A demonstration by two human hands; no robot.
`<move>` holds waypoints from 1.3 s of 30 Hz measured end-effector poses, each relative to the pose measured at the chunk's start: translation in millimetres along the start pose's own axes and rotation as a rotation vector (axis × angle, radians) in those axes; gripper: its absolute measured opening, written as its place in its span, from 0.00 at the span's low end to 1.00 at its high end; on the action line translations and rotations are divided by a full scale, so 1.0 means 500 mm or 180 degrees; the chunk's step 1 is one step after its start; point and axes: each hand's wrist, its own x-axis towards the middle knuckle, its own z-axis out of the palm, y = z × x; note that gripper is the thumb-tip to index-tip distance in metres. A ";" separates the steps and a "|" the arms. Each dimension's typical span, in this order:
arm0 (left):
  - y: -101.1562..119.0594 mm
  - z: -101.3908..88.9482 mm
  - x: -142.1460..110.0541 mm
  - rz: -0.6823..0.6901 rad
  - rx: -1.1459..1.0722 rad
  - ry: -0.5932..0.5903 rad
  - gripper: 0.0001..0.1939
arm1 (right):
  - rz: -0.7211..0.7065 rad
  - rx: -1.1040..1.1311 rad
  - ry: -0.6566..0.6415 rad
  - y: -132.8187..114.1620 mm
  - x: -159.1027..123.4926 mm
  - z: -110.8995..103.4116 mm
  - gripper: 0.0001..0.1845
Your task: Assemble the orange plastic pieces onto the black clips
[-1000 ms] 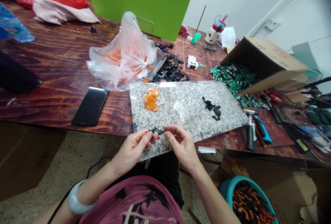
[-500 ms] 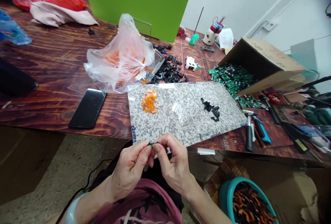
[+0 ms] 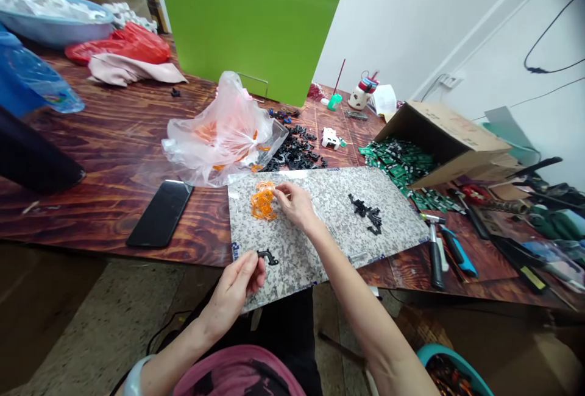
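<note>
My left hand (image 3: pixel 240 280) pinches a small curved black plastic piece (image 3: pixel 269 256) between thumb and fingers, above the near left of a speckled grey board (image 3: pixel 311 262). The piece's bent end sticks out to the right. Further forward, my right hand (image 3: pixel 295 203) has its fingertips drawn together at the right edge of a small pile of orange plastic pieces (image 3: pixel 262 202). Whatever is between those fingertips is too small to make out. A small group of black plastic pieces (image 3: pixel 367 213) lies on the board's right half. My right hand and forearm mostly cover the clear pieces mid-board.
Behind the board are a plastic bag (image 3: pixel 223 134) and a heap of black pieces (image 3: pixel 299 147). A phone (image 3: pixel 159 213) lies left. On the right are a cardboard box (image 3: pixel 461 134), green circuit boards (image 3: pixel 397 158), a hammer (image 3: pixel 436 256) and a cutter (image 3: pixel 459 251). A teal bucket (image 3: pixel 450 353) stands below.
My hands, together on a black piece before, are now apart. The right has moved forward to the orange pile; the left keeps the black piece. The camera view has shifted.
</note>
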 end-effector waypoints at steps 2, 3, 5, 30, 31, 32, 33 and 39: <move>-0.001 -0.002 -0.003 -0.0019 -0.0037 0.0003 0.20 | 0.0007 -0.0039 -0.0029 0.006 0.014 0.017 0.06; 0.000 -0.003 -0.004 -0.0014 -0.0042 0.0023 0.20 | 0.0014 -0.0044 -0.0031 0.007 0.017 0.023 0.05; 0.003 -0.004 -0.005 -0.0008 -0.0051 0.0083 0.19 | 0.0016 -0.0029 0.0010 0.004 0.014 0.025 0.05; -0.007 -0.013 0.007 0.0302 0.0036 0.0068 0.18 | -0.0133 -0.0624 -0.0149 -0.042 -0.236 -0.055 0.10; -0.009 -0.012 0.007 0.0360 0.0148 0.0011 0.18 | -0.0141 -0.0438 -0.0099 -0.054 -0.241 -0.057 0.10; -0.010 -0.010 0.006 0.0421 0.0268 -0.0052 0.17 | -0.0136 -0.0156 -0.0089 -0.067 -0.245 -0.056 0.11; -0.010 -0.008 0.004 0.0487 0.0391 -0.0122 0.17 | -0.0110 0.0178 -0.0120 -0.080 -0.248 -0.054 0.11; -0.009 -0.001 -0.019 0.0866 0.1159 -0.0392 0.17 | 0.0199 0.1138 -0.0167 -0.114 -0.278 -0.020 0.09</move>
